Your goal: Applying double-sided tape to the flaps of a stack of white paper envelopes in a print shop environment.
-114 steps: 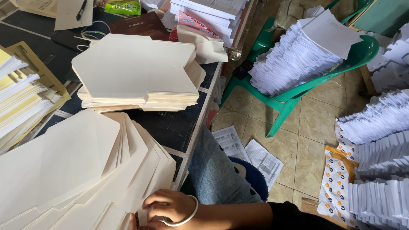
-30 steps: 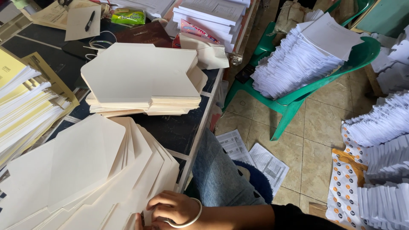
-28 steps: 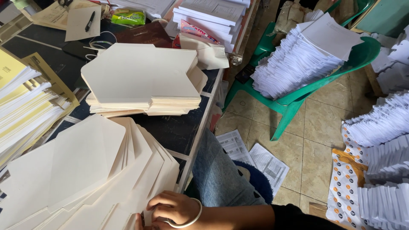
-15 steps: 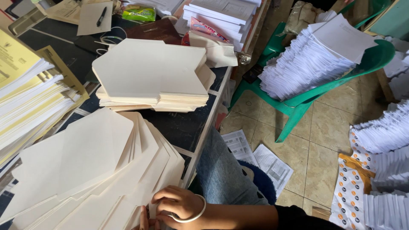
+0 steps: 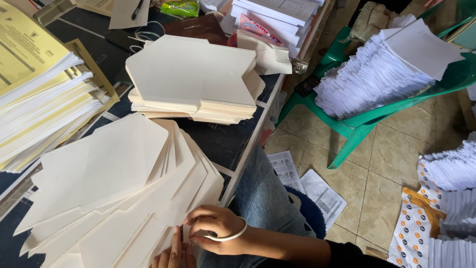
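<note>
A wide fan of cream die-cut card sheets (image 5: 114,188) lies spread on the dark table (image 5: 223,139) in front of me. My right hand (image 5: 213,229), with a white bangle on its wrist, curls its fingers around the near right corner of the fan. My left hand (image 5: 173,254) shows only as a few straight fingers at the bottom edge, lying against the same sheets just left of my right hand. Its palm is cut off. A neat pile of the same cream sheets (image 5: 193,79) sits farther back on the table.
A tall stack of yellow and white paper (image 5: 39,94) stands at the left. Books and white packets (image 5: 277,15) are at the table's far end. A green plastic chair (image 5: 362,124) right of the table holds fanned white sheets (image 5: 377,74). More paper piles (image 5: 446,198) lie on the tiled floor.
My right hand has stayed on the fan's near corner, shifting only slightly. More of my left fingers show beside it. The view has drifted a little.
</note>
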